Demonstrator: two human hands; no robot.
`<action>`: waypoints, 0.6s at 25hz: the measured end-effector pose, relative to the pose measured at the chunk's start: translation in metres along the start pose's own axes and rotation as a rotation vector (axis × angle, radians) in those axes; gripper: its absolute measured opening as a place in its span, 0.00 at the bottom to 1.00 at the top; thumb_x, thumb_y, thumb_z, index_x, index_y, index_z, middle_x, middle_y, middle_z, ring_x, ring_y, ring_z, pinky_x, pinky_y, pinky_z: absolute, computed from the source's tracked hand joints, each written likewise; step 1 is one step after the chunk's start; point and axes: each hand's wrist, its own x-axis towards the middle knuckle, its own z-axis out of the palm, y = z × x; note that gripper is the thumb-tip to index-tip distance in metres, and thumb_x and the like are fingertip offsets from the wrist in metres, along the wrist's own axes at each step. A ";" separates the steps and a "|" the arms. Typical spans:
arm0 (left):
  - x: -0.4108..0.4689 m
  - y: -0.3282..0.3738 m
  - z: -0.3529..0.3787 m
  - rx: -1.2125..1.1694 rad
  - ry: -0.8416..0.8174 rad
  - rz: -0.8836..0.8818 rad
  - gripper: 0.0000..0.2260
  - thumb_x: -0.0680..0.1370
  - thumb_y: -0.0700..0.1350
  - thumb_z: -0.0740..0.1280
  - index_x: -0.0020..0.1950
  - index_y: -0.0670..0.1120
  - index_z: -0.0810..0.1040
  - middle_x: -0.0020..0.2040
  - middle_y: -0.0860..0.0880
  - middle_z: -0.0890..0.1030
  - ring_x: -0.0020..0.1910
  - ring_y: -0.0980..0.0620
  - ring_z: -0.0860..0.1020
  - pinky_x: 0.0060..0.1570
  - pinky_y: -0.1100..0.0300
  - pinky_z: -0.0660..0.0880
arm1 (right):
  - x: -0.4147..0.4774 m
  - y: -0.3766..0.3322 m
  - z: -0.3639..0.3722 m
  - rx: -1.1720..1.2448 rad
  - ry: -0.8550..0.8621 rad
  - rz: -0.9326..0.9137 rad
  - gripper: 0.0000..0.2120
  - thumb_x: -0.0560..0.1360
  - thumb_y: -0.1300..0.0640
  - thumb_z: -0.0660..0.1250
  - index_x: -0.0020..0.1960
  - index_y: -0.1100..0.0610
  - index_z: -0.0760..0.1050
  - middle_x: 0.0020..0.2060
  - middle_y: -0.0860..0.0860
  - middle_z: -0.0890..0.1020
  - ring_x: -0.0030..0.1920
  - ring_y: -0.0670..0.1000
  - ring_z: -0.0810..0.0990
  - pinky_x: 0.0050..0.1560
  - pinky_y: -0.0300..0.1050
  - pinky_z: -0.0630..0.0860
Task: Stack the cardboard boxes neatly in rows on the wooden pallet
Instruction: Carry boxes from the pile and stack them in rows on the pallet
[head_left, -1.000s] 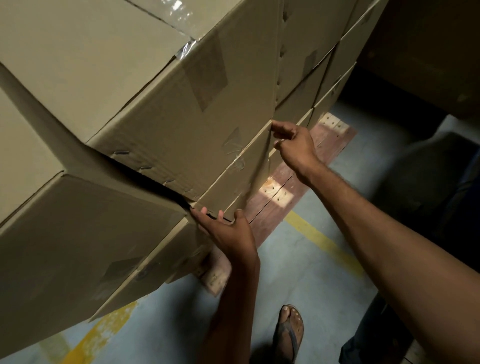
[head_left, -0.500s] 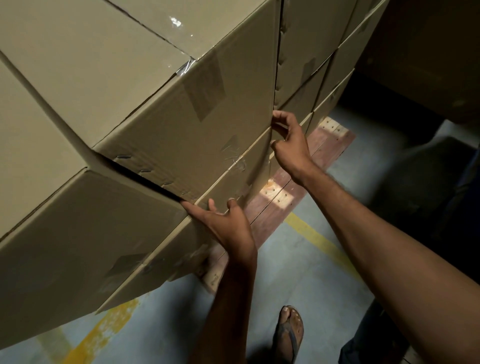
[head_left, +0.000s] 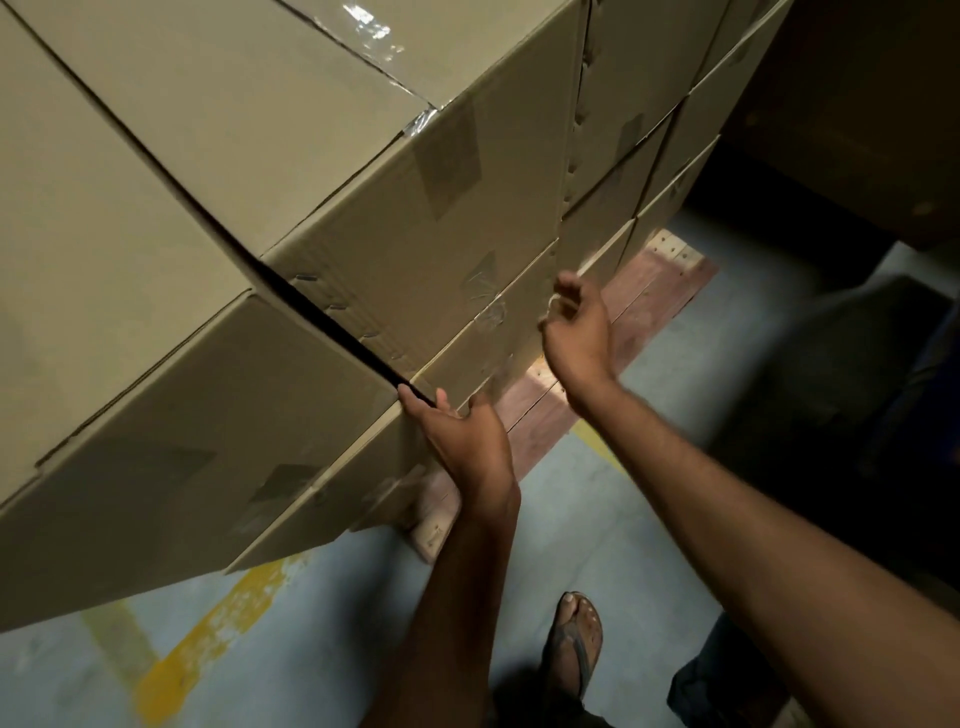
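Tan cardboard boxes stand stacked in rows on a reddish wooden pallet. The top box in front of me sits slightly askew, with a dark gap between it and the left top box. My left hand presses with straight fingers against the bottom corner of the front box, at the end of the gap. My right hand hovers just off the box's right lower corner with fingers loosely curled, holding nothing. A lower box lies beneath.
More stacked boxes continue to the right along the pallet. Yellow painted lines cross the grey concrete floor. My sandalled foot stands near the pallet's corner. A dark bulky shape lies on the right.
My right hand has let go of the front box's right edge and pulled back from it. The front box has slid closer in; my left hand stays at its lower corner.
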 end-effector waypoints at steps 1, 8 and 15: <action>-0.002 -0.001 -0.007 -0.013 0.016 -0.001 0.36 0.78 0.26 0.64 0.83 0.44 0.55 0.79 0.44 0.65 0.75 0.48 0.70 0.60 0.67 0.69 | -0.019 0.010 0.004 -0.011 -0.023 0.022 0.24 0.74 0.71 0.65 0.66 0.52 0.76 0.59 0.46 0.81 0.59 0.45 0.80 0.66 0.51 0.77; -0.001 -0.008 -0.098 -0.010 0.231 -0.006 0.20 0.77 0.26 0.64 0.70 0.35 0.72 0.66 0.36 0.77 0.62 0.41 0.79 0.45 0.71 0.75 | -0.135 0.024 0.041 -0.129 -0.347 -0.119 0.28 0.73 0.71 0.66 0.67 0.47 0.77 0.60 0.44 0.80 0.61 0.40 0.78 0.63 0.43 0.78; 0.009 -0.001 -0.198 -0.043 0.601 -0.023 0.33 0.71 0.32 0.69 0.74 0.40 0.61 0.74 0.39 0.59 0.69 0.38 0.69 0.59 0.56 0.71 | -0.176 0.009 0.072 -0.201 -0.361 -0.103 0.30 0.76 0.68 0.69 0.74 0.48 0.71 0.69 0.47 0.76 0.69 0.46 0.75 0.69 0.49 0.75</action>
